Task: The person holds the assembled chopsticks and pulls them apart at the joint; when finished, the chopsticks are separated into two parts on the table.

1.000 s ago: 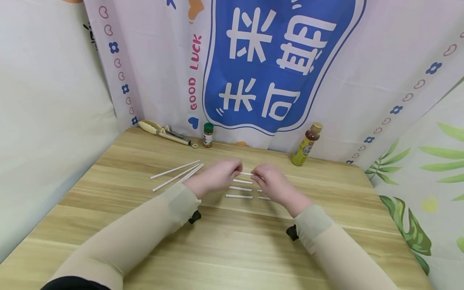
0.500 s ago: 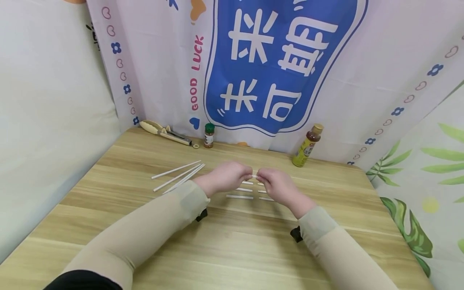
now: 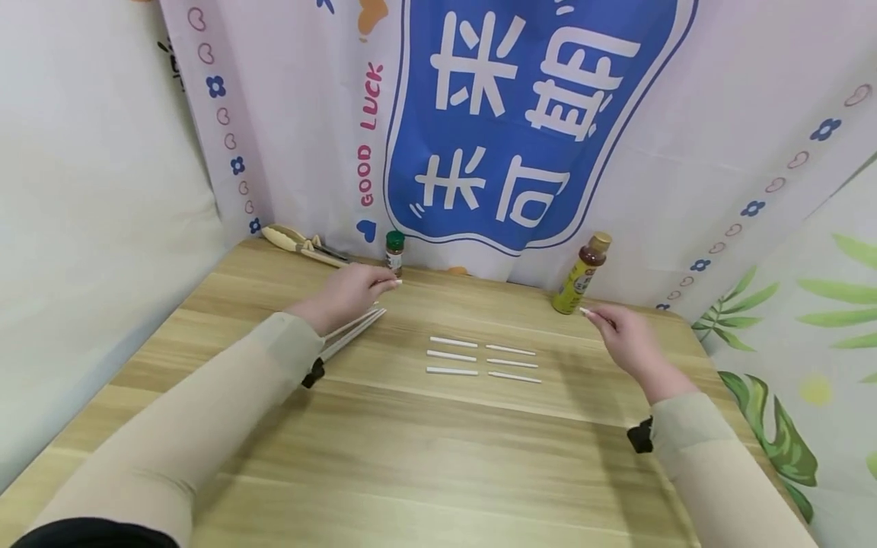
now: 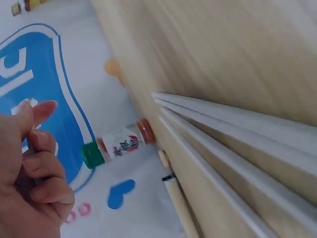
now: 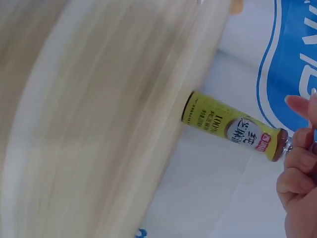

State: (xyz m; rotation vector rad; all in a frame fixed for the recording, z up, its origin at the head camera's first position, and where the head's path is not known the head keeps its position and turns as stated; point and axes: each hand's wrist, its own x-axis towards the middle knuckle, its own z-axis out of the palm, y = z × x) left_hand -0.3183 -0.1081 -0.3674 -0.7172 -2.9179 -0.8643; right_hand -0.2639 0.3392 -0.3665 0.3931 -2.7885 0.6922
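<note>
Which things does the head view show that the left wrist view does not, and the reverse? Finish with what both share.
Only the head view shows the right hand, the six short white sticks in two columns, and the rounded cream end of the tongs.

Only the left wrist view shows the tongs' dark-tipped handle end and the undersides of the left hand's curled fingers.

Both share that hand, the green-capped jar, long white sticks, table and printed backdrop.

Head view: left hand (image 3: 346, 295) hides one end of cream-and-black tongs (image 3: 301, 245) along the wooden tabletop's (image 3: 411, 457) far edge; right hand (image 3: 625, 340) mostly covers its slim white stick (image 3: 585, 310).
</note>
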